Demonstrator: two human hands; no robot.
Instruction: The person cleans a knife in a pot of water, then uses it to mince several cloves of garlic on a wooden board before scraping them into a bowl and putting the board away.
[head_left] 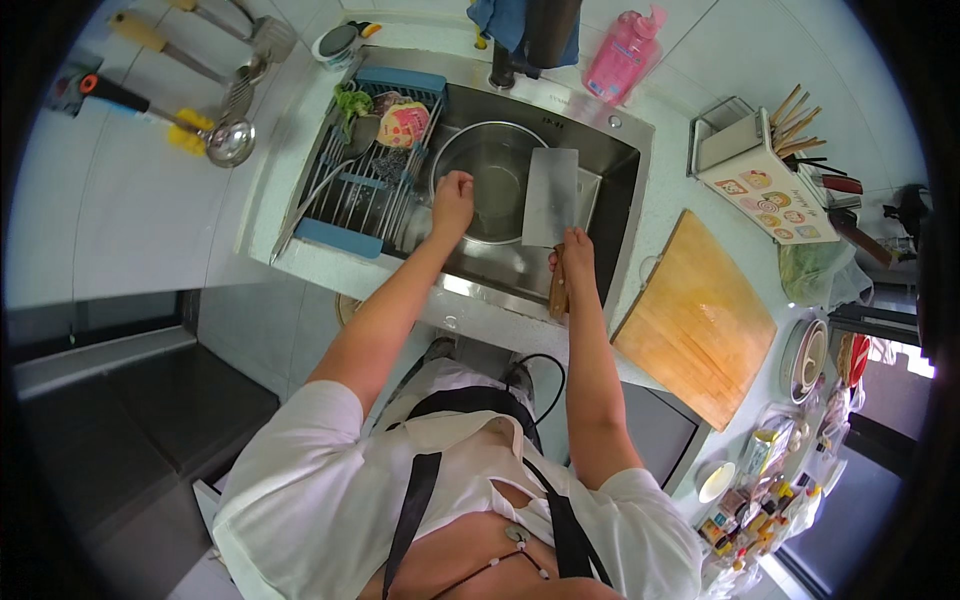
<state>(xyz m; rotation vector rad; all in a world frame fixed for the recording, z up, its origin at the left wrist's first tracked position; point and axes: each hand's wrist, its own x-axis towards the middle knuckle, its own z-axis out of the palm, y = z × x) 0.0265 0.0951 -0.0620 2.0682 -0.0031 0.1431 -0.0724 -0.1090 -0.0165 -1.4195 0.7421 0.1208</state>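
Observation:
My right hand [574, 262] grips the wooden handle of a cleaver [551, 195]. Its broad, flat grey blade points away from me, over the right side of a large round metal pot [490, 126]. This pot stands in the steel sink [620, 215] and appears to hold clear liquid. Above the pot's left part is my left hand [455, 205], its fingers curled closed. Whatever may be inside those fingers is hidden.
A blue-ended drying rack [340, 238] spans the sink's left side, carrying a ladle [350, 150], greens [352, 103] and a scrubber [390, 165]. Behind the sink are a dark faucet [502, 75] and pink pump bottle [625, 55]. A wooden cutting board [700, 320] lies right.

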